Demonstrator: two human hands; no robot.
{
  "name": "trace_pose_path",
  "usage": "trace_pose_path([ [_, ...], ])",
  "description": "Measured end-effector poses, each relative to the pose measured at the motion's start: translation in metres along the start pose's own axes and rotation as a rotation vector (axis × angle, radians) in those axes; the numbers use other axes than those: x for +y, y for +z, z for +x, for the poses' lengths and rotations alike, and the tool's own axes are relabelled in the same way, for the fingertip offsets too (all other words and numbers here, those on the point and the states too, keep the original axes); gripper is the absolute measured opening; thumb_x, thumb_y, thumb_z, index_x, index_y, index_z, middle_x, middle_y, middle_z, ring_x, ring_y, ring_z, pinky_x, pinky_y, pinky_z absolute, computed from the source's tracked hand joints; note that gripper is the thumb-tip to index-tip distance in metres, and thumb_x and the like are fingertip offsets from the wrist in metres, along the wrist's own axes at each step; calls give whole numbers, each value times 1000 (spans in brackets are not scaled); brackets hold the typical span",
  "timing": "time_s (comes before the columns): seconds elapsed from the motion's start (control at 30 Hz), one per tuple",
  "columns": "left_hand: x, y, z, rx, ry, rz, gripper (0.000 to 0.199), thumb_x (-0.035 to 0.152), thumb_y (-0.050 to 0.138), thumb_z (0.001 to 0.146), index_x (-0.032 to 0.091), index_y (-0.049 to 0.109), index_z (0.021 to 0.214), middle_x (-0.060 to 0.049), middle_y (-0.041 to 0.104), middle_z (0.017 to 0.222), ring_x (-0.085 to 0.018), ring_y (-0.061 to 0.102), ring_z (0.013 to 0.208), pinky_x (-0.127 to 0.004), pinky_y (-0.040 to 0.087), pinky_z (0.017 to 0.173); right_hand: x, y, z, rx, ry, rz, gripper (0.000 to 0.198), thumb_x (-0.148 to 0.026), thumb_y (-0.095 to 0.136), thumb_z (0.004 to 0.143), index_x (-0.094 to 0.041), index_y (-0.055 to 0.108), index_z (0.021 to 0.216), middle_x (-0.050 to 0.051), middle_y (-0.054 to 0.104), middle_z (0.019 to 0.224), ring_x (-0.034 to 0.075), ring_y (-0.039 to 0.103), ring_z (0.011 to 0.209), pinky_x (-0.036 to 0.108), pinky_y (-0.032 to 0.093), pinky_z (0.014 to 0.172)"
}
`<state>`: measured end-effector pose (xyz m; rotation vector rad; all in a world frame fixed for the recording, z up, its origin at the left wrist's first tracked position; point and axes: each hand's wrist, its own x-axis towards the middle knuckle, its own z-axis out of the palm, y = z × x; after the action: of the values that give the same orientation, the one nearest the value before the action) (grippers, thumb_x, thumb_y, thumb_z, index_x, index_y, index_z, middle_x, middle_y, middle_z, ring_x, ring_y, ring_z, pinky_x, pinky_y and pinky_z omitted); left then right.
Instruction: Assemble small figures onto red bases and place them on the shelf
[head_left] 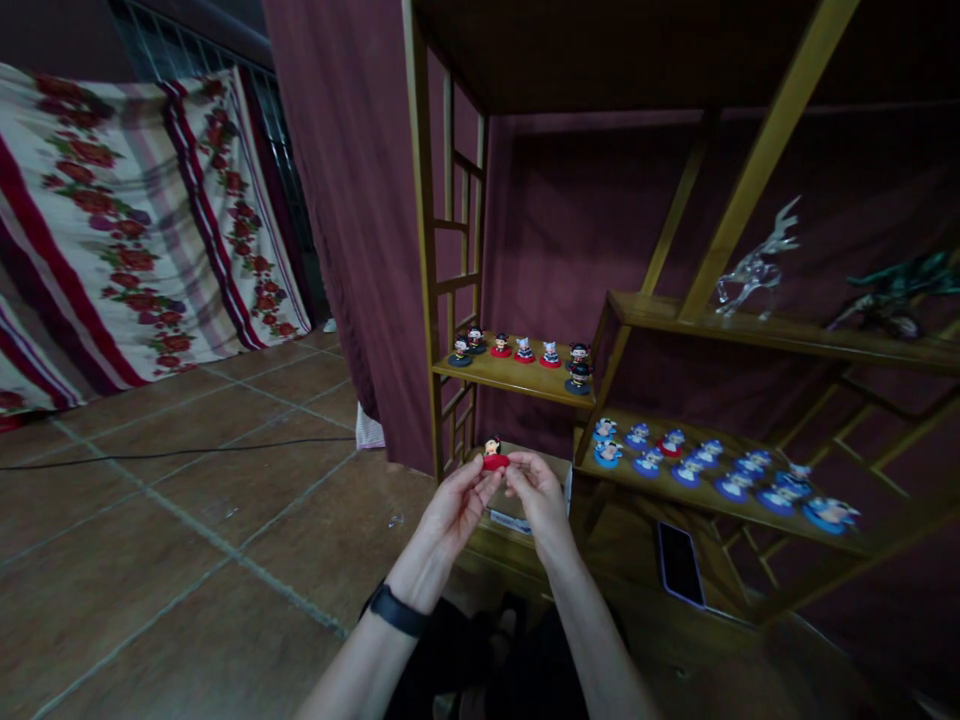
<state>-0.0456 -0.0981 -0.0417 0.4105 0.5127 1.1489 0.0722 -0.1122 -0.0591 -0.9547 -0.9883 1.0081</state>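
Observation:
A small figurine point(493, 452) with dark hair and a red base is held up in front of me between both hands. The fingertips of my left hand point(459, 497) close on the left side of its red base. From the right, my right hand point(537, 488) pinches the same base. Behind and below my hands is an open box point(564, 478), partly hidden by them. On the upper left shelf point(517, 377) stand several similar figurines on red or dark bases, among them a red-based one point(501, 346).
Several blue-based figurines point(690, 470) stand in rows on the lower right shelf point(637, 475). A phone point(680, 563) lies beneath it. A clear deer ornament point(761, 265) and a dark green ornament point(900, 290) occupy the higher shelf. A black cable point(180, 452) crosses the tiled floor at left.

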Motion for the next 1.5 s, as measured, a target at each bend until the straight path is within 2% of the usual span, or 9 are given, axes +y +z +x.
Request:
trace_pose_path([
  [0.1, 1, -1, 0, 0, -6, -9, 14, 12, 58, 79, 5, 62, 90, -13, 67, 85, -15, 65, 76, -22, 54, 73, -1, -1, -1, 0, -3, -16, 27, -37, 62, 70, -20, 61, 90, 4, 63, 86, 16, 58, 75, 24, 47, 56],
  [0.33, 5, 0, 3, 31, -35, -41, 15, 18, 57, 80, 7, 61, 89, -11, 67, 77, -14, 66, 70, -20, 55, 65, -3, 1, 0, -7, -8, -46, 25, -38, 59, 73, -20, 62, 90, 1, 61, 72, 12, 54, 62, 24, 46, 55],
  [0.6, 6, -1, 4, -2, -43, -8, 16, 18, 57, 80, 6, 61, 89, -12, 67, 78, -13, 65, 68, -20, 55, 65, -3, 0, -1, -11, 0, -39, 27, -40, 61, 71, -20, 63, 90, 2, 63, 75, 12, 54, 62, 25, 46, 56],
  [0.7, 6, -1, 2, -4, 31, 66, 14, 13, 62, 75, 7, 62, 88, -12, 68, 84, -14, 65, 75, -22, 53, 72, -4, -1, -3, 2, -3, -38, 29, -41, 59, 73, -21, 63, 93, 3, 64, 82, 14, 56, 66, 26, 47, 60],
  [0.8, 6, -1, -2, -20, 134, 171, 24, 7, 69, 66, 9, 63, 89, -10, 68, 90, -15, 65, 80, -25, 51, 78, -6, 0, -5, 1, -8, 1, 32, -42, 58, 75, -21, 62, 97, 5, 66, 90, 15, 59, 72, 29, 49, 65],
  [1.03, 5, 0, -7, -62, 270, 302, 42, 8, 76, 56, 14, 61, 94, -7, 68, 91, -14, 64, 80, -26, 46, 80, -8, 5, -3, -58, 37, 145, 36, -36, 64, 70, -20, 61, 102, 7, 64, 103, 20, 60, 92, 34, 50, 76],
  [1.3, 11, 1, -12, -83, 325, 389, 40, 8, 74, 58, 14, 61, 96, -8, 67, 94, -14, 62, 82, -26, 46, 78, -14, 11, -4, -81, 66, 198, 37, -27, 67, 66, -21, 61, 102, 7, 64, 105, 20, 60, 92, 34, 49, 77],
  [1.5, 13, 0, -12, -85, 324, 358, 40, 6, 74, 57, 14, 63, 95, -8, 68, 92, -15, 62, 81, -26, 46, 79, -18, 15, -3, -92, 36, 184, 37, -26, 68, 65, -22, 61, 100, 6, 65, 103, 19, 60, 91, 33, 50, 76],
])
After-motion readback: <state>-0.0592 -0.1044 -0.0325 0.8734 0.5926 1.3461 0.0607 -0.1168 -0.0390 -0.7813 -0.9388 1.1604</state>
